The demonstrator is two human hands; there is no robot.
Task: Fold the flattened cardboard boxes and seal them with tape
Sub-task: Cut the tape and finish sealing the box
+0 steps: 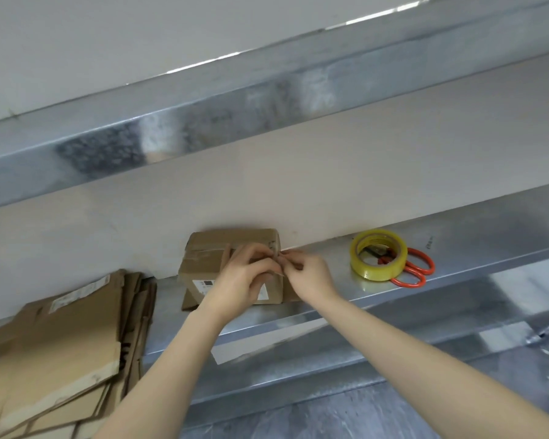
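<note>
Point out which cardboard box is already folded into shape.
The small brown cardboard box against the wall: it stands as a block, while the others lie flat in the cardboard stack to its left.

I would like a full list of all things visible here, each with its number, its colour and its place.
Small brown cardboard box: one, brown with white labels, middle of the shelf, against the wall.
Flattened cardboard boxes: one stack, number unclear, brown, left end of the shelf.
Roll of clear yellowish tape: one, right of the box, lying over the scissors' blades.
Orange-handled scissors: one pair, partly under the roll.
Metal shelf: one, silver-grey, across the view.
Wall: beige, behind the shelf.
Left hand: one, on the box, fingers pinching at its top edge.
Right hand: one, beside the left hand, fingers pinching at the same spot.
</note>
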